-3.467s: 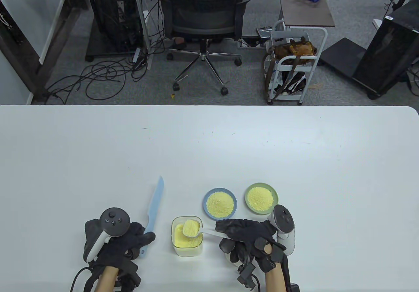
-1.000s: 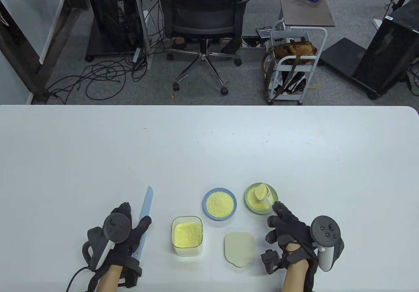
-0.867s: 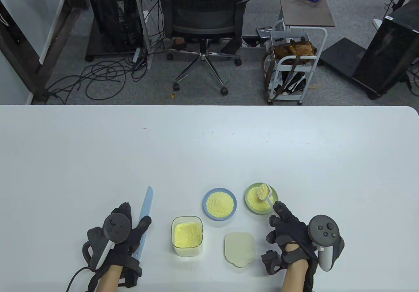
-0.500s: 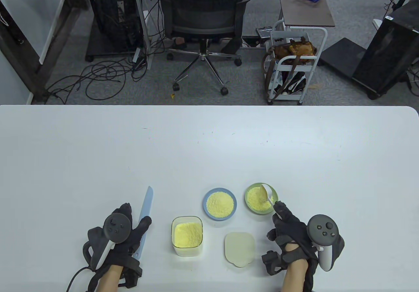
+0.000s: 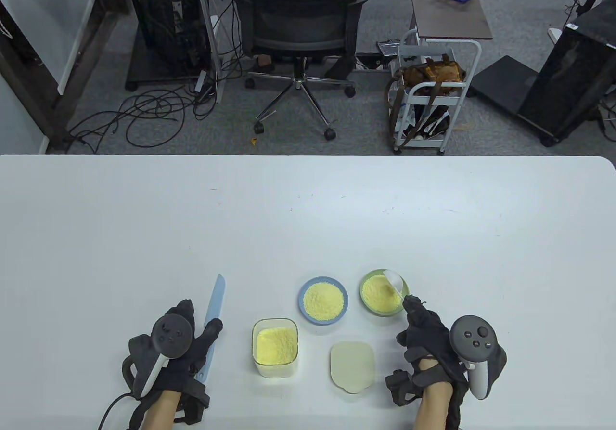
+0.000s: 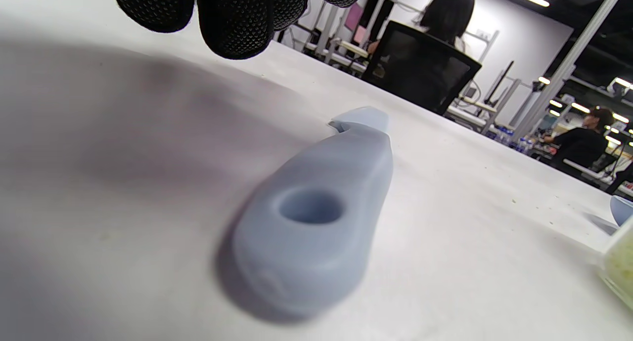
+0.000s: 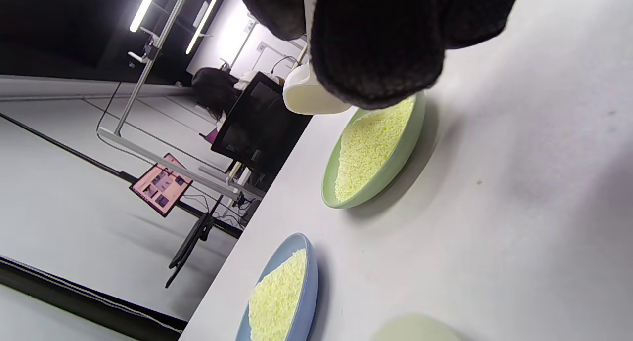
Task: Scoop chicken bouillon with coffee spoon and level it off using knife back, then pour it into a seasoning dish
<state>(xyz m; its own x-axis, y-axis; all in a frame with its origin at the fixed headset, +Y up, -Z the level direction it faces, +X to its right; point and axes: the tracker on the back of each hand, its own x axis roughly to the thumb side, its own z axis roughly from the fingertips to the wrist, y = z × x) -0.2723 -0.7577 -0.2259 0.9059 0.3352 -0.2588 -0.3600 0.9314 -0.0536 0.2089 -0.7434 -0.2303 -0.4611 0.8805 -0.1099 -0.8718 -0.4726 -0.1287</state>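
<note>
My right hand [image 5: 417, 315] pinches the handle of the white coffee spoon [image 5: 394, 281], which is tipped on its side over the green seasoning dish [image 5: 362, 296]; the spoon's bowl looks empty. In the right wrist view the spoon [image 7: 307, 95] hangs just above the green dish [image 7: 395, 169], below my fingers [image 7: 376, 49]. The light blue knife [image 5: 214, 310] lies flat on the table. My left hand [image 5: 192, 336] rests over its handle [image 6: 316, 222], fingers [image 6: 237, 15] hovering above without gripping. The clear bouillon container [image 5: 275, 346] stands open between the hands.
A blue dish [image 5: 301, 301] of yellow granules sits left of the green one, and shows in the right wrist view as well [image 7: 310, 281]. The container's cream lid [image 5: 352, 360] lies near my right hand. Bare white table [image 5: 308, 208] stretches beyond the dishes.
The full spoon went from the container to the green dish, then rolled over and emptied its bouillon there. My left hand set the knife down and has stayed still since.
</note>
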